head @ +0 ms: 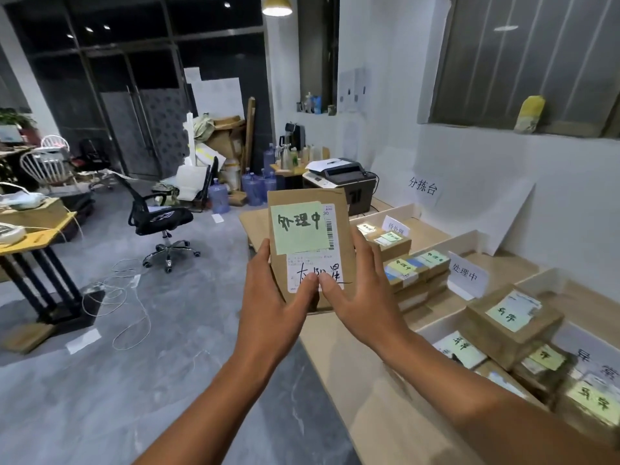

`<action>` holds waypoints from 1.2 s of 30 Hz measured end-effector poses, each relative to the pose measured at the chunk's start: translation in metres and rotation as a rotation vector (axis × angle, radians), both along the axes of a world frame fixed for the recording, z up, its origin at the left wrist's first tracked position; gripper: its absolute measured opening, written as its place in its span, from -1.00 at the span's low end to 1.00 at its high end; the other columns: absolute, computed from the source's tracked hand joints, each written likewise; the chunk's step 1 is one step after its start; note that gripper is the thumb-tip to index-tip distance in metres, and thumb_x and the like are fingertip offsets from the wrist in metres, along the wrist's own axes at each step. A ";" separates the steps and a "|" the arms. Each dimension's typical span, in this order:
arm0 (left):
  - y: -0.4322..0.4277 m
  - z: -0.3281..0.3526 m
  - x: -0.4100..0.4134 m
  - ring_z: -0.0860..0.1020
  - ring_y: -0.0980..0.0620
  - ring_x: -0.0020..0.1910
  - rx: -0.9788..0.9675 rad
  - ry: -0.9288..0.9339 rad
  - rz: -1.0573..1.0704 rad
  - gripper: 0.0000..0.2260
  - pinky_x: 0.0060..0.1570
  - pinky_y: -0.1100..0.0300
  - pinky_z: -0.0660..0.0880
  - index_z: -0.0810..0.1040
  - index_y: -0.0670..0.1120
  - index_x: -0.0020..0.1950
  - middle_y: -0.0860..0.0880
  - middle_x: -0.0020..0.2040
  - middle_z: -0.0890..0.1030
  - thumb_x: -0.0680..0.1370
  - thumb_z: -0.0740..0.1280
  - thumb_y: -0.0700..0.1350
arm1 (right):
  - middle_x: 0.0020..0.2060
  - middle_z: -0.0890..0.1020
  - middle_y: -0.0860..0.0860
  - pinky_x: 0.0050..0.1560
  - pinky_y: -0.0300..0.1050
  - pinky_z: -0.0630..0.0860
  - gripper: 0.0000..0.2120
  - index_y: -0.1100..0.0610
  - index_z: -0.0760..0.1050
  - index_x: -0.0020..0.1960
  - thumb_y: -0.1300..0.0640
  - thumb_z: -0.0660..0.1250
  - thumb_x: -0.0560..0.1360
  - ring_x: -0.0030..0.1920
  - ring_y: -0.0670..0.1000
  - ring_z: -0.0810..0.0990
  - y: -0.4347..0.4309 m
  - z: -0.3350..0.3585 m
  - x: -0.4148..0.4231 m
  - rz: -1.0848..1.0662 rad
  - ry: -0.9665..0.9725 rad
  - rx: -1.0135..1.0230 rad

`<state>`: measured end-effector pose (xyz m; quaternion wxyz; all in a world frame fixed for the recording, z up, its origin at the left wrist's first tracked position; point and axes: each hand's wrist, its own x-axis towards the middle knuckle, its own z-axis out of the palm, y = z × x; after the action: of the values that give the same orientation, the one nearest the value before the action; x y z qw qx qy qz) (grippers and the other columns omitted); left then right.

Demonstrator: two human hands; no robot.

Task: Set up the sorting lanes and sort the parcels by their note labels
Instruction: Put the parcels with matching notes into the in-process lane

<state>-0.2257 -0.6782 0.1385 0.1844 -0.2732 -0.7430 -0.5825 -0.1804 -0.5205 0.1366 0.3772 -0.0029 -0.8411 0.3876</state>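
Note:
I hold a brown cardboard parcel (310,250) upright in front of me, above the table's left edge. A green note (298,226) with black handwriting covers its upper face, over a white shipping label. My left hand (271,297) grips its lower left side and my right hand (359,286) grips its lower right, both thumbs pressing the label. To the right, white dividers split the wooden table (362,391) into lanes. The far lane (389,238), the middle lane (416,266) and the near lane (513,330) each hold noted parcels behind a white lane sign.
A white board (469,209) leans on the wall behind the lanes, and a printer (342,177) stands at the table's far end. Left of the table lie grey floor, loose cables (124,297), a black office chair (161,223) and a yellow-topped desk (30,236).

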 end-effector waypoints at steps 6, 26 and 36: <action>0.069 -0.008 -0.083 0.53 0.23 0.26 -0.029 -0.034 -0.035 -0.48 0.03 0.39 0.49 0.28 0.48 0.35 0.37 0.23 0.51 0.51 0.43 0.12 | 0.36 0.29 -0.19 0.01 -0.60 0.40 -0.23 -0.16 0.01 0.60 -0.24 0.29 0.51 0.29 -0.42 0.36 0.066 -0.014 -0.078 -0.008 -0.020 -0.075; 0.308 -0.073 -0.325 0.54 0.21 0.26 -0.184 -0.190 -0.741 -0.35 0.09 0.08 0.64 0.23 0.31 0.47 0.27 0.29 0.48 0.44 0.40 0.31 | 0.30 0.29 -0.21 0.03 -0.50 0.49 -0.25 -0.31 0.00 0.57 -0.23 0.30 0.50 0.32 -0.31 0.41 0.225 -0.065 -0.227 -0.707 -0.120 -0.222; 0.418 -0.117 -0.282 0.49 0.06 0.37 -0.355 -0.229 -1.144 -0.36 0.30 -0.07 0.53 0.24 0.15 0.54 0.09 0.39 0.50 0.55 0.47 0.07 | 0.39 0.18 -0.32 0.33 -0.21 0.37 -0.17 -0.28 -0.12 0.57 -0.37 0.26 0.46 0.41 -0.32 0.23 0.283 -0.117 -0.163 -1.135 -0.260 -0.323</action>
<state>-0.5075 -0.2605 0.0212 -0.2874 -0.5913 -0.5793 -0.4819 -0.3432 -0.2379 0.0194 0.4139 -0.5559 -0.6780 0.2450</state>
